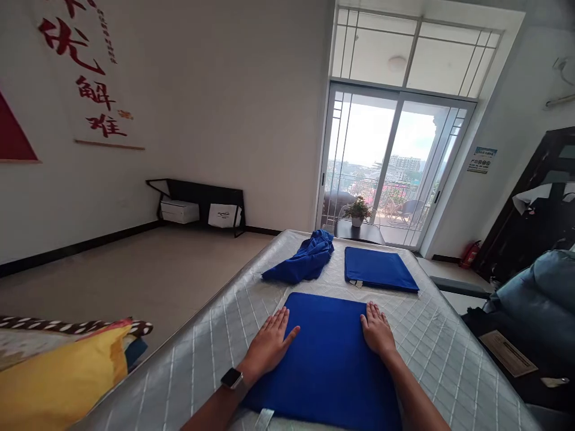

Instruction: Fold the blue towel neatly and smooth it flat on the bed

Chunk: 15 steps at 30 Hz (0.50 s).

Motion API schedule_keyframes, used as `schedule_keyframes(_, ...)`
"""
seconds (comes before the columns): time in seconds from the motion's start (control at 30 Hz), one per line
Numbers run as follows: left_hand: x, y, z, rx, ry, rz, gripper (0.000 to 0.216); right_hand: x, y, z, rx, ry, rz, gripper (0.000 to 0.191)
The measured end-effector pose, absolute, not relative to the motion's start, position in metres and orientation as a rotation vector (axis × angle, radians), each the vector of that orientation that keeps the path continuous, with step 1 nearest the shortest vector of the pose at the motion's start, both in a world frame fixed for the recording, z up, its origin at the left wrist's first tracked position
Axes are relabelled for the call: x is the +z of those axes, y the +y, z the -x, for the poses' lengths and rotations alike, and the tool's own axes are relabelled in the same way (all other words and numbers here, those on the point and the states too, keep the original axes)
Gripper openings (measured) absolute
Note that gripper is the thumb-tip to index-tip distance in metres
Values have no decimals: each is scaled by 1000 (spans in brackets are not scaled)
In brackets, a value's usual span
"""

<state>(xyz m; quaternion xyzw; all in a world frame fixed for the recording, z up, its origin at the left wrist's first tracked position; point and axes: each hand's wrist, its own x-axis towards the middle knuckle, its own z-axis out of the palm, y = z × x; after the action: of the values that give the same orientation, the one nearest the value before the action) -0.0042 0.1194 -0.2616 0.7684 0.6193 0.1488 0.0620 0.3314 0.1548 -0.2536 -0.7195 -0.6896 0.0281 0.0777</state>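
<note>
A flat blue cloth piece (330, 365), squarish with a pale tag at its near edge, lies spread in front of me. My left hand (271, 342) rests flat on its left edge, fingers stretched out and thumb apart. On the opposite edge lies my right hand (377, 328), palm down with the fingers extended. Beyond them, a crumpled blue cloth (305, 260) is bunched up on the left. To its right sits a neatly stacked blue cloth pile (380, 267) with white tags at its near corner.
Everything blue lies on a quilted silver-grey mattress (215, 347). A yellow pillow (67, 371) is at the lower left, a blue-grey padded seat (539, 299) at the right. Behind the far end stands a potted plant (357, 209) on a small table, before glass sliding doors (359, 137).
</note>
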Motion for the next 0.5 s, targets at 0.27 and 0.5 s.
schedule_keyframes(0.27,-238,124,-23,541,1637,-2488,74,-259,159,-333,74,-2041,2104,64)
schedule_keyframes(0.5,-231,152,-147,692,1242,-2650,64,-255,156,-333,52,-2088,2132,62)
